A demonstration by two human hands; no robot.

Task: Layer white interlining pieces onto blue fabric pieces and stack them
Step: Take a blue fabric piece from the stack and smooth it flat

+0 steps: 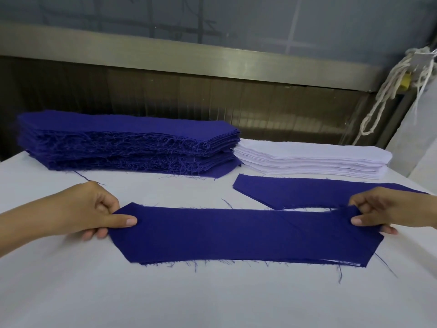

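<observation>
As the left hand (94, 209) and right hand (383, 210) pinch the blue fabric piece (236, 235) by its ends, it wants stretching flat before white interlining (312, 159) goes on.

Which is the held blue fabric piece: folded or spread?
Spread: the blue fabric piece lies flat, left hand and right hand pinching its ends.

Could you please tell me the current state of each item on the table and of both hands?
Near blue piece: spread flat, held at both ends.
Left hand: pinches its left end.
Right hand: pinches its right end.
Single blue piece: lying flat, untouched, behind it.
Blue stack: tall, frayed edges, far left.
White interlining stack: neat, far right.
</observation>
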